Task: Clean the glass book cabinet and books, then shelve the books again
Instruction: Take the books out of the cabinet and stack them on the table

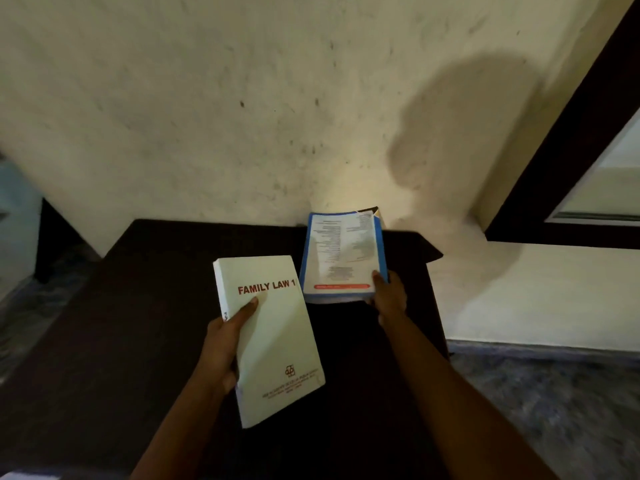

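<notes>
Gripping the spine edge of the white book titled FAMILY LAW 1, the left hand is pressing its thumb on the front cover while the fingers are curling underneath, out of sight. This book is tilting over the near middle of the dark table. The right hand, its forearm reaching farther out, is pinching the near right corner of the blue-edged book, thumb on top. That book is sitting toward the table's far edge, close to the wall; whether it is resting flat or being lifted cannot be told. The two books are lying just beside each other. Open tabletop is extending to the left of both. A dark corner is showing past the blue-edged book's far edge, and what it belongs to is unclear. Print on the blue-edged cover is blurring beyond reading. A dark frame is being cut off at the right.
</notes>
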